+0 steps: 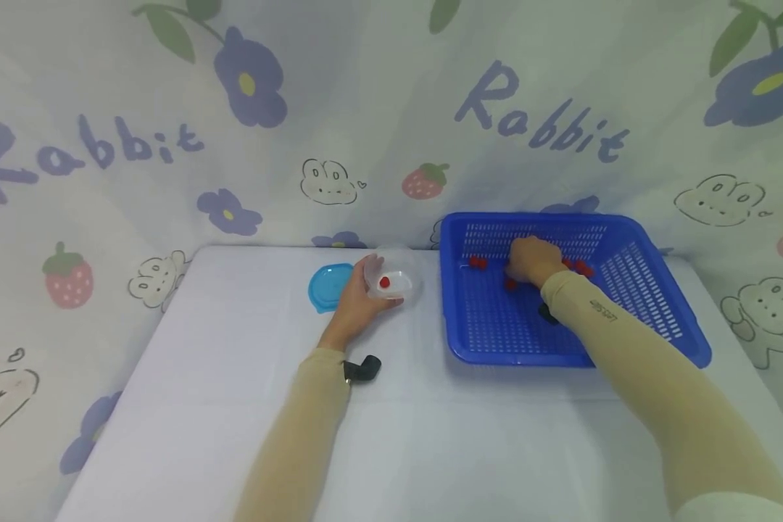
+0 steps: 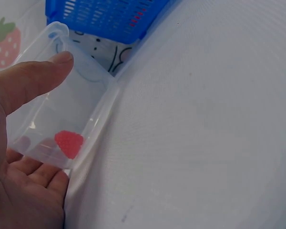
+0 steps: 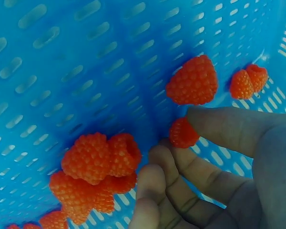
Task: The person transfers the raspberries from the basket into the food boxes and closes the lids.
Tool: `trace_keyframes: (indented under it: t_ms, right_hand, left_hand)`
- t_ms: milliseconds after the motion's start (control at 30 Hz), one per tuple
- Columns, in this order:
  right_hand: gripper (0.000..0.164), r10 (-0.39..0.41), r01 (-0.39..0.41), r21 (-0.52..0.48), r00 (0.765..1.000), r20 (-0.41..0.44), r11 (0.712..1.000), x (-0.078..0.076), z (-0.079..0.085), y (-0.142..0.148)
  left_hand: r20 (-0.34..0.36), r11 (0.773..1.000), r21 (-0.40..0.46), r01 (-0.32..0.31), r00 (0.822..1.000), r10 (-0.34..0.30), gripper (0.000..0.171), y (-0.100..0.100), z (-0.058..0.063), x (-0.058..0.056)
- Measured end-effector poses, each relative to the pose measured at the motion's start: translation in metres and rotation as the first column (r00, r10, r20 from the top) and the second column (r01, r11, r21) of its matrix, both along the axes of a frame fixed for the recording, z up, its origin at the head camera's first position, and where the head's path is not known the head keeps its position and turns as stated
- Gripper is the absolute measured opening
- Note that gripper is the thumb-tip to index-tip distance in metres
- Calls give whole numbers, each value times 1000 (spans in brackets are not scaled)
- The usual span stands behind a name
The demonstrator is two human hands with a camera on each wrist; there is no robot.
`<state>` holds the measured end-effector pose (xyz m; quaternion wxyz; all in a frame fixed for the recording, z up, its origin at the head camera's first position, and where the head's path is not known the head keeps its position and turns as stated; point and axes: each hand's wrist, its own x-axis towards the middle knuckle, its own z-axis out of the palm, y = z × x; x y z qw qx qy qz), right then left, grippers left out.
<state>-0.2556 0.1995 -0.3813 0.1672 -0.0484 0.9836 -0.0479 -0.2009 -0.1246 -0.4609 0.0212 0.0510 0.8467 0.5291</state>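
1. The left hand [image 1: 359,299] holds a clear plastic container [image 1: 402,280], thumb along one side and fingers curled round the other, so it is closed only as far as the container's width allows.
2. The container has its top uncovered and is at the worktop [image 1: 235,406], between a blue lid and a blue basket; whether it is slightly tilted, I cannot tell.
3. One red raspberry [image 2: 69,144] lies inside the container, low down against the wall.
4. The blue lid [image 1: 328,287] lies flat just left of the left hand, which partly covers it in the head view.
5. The right hand [image 1: 533,261] reaches into the blue basket [image 1: 496,322] near its far wall. Thumb and forefinger are nearly together, pinching a small raspberry [image 3: 183,133]; the other fingers are bent.
6. Around that hand, more raspberries rest in the basket: a larger single one [image 3: 194,80] just beside the thumb, a touching pair [image 3: 248,82] farther off, and a heaped cluster [image 3: 93,167] on the opposite side, near the bent fingers.
7. Behind the worktop hangs a pale cloth [image 1: 372,87] printed with flowers, strawberries, rabbits and the word "Rabbit".
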Motion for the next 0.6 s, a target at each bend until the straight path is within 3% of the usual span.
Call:
trace_keyframes:
  t_ms: [300, 500, 600]
  right_hand:
    - [26, -12, 12, -29, 1000, 0, 1000, 3, 8, 1]
    - [21, 33, -38, -104, 998, -50, 994, 5, 19, -6]
    - [31, 40, -49, -126, 997, -70, 991, 4, 24, -8]
  left_hand:
    - [11, 1000, -7, 11, 1000, -11, 98, 3, -1, 0]
    - [-2, 1000, -21, 2, 1000, -2, 96, 2, -1, -1]
    - [-8, 1000, -18, -1, 1000, 0, 97, 1, -2, -1]
